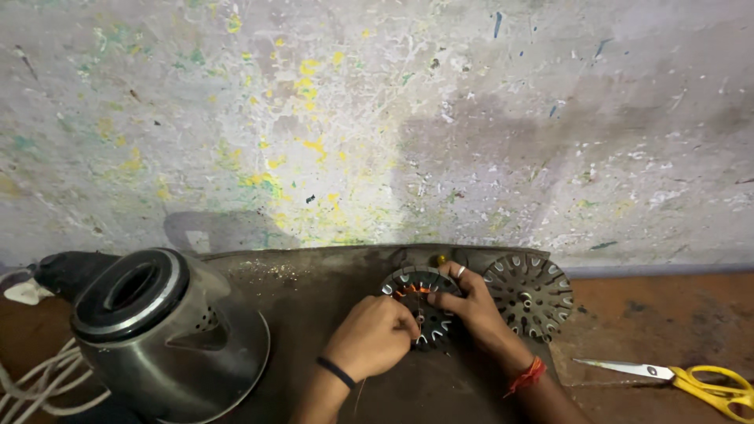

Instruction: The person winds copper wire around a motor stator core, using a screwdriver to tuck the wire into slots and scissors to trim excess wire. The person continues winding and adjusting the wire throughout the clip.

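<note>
Here, both hands [424, 326] grasping round, slotted metal stator [419, 302], copper windings

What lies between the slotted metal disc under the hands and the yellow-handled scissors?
In the head view, a second slotted disc lies between the held disc and the scissors, then bare brown surface.

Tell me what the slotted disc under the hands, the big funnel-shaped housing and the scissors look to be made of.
Slotted disc: dull grey metal, likely steel, with orange wire, possibly copper, in it. Funnel-shaped housing: shiny, reflective metal with a black ring on top, material unclear. Scissors: bright metal blades, glossy yellow handles, probably plastic.
</note>
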